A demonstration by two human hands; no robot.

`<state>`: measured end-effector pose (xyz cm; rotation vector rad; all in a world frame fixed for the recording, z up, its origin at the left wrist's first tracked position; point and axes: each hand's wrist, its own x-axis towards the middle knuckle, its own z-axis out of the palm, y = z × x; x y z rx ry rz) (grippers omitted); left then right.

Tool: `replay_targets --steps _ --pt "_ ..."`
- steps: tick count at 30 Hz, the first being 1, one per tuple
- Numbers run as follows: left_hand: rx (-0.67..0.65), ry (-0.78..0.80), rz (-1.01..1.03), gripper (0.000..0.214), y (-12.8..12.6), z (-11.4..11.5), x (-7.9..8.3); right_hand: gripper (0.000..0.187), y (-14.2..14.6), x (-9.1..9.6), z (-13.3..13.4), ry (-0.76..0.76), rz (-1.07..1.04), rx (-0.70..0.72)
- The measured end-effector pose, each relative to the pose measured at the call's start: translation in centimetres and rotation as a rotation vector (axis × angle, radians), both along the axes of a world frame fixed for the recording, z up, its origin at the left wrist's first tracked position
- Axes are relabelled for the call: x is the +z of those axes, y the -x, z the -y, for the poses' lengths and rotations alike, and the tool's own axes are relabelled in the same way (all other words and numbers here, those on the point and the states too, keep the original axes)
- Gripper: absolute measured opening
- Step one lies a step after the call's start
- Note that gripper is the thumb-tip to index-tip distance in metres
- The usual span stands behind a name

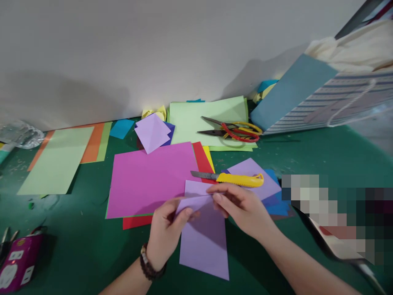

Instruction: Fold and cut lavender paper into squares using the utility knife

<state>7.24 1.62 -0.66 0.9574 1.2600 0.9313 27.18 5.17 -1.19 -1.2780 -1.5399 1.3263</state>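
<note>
My left hand (170,227), with a beaded bracelet at the wrist, pinches a piece of lavender paper (196,201) between thumb and fingers. At the paper's right end, the thumb and fingers of my right hand (238,207) are closed on it. The held piece looks folded along its top edge. Beneath it lies a lavender sheet (204,250) on the green table; whether the two are joined I cannot tell. A yellow utility knife (239,179) with its blade out rests just beyond my right hand, partly over a magenta sheet (150,180).
Two pairs of scissors (236,130) lie on pale green sheets (190,119) by the wall. Lavender squares (152,133) and blue papers (278,190) lie around. A striped paper bag (331,94) stands back right; a purple power socket block (21,260) sits front left.
</note>
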Motion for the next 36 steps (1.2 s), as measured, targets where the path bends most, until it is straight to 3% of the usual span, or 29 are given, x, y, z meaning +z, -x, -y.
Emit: replay_targets --steps 4,8,12,17,23,29,36 --pt "-0.088 0.179 0.315 0.054 -0.2 -0.1 0.3 0.036 -0.1 -0.2 -0.7 0.130 -0.065 -0.033" --pt "-0.094 0.340 0.500 0.054 0.0 -0.3 0.6 0.039 -0.5 0.0 -1.2 0.149 -0.067 -0.007" --pt "-0.130 0.326 0.551 0.056 0.2 -0.4 0.7 0.037 -0.5 0.0 -1.0 0.129 -0.122 0.022" --pt "-0.117 0.281 0.506 0.059 0.3 -0.4 0.5 0.034 -0.5 -0.2 -0.7 -0.010 -0.104 0.064" --pt "-0.074 0.182 0.344 0.068 0.4 -0.5 0.1 0.043 -1.2 -0.6 -0.5 -0.017 -0.061 0.179" --pt "-0.088 -0.021 0.230 0.070 0.5 -0.3 -0.2 0.063 -1.4 0.0 -0.5 0.040 -0.198 0.221" --pt "-0.084 -0.332 -0.357 0.056 0.5 0.4 0.5 0.059 -1.2 0.1 -0.5 0.037 -0.201 0.200"
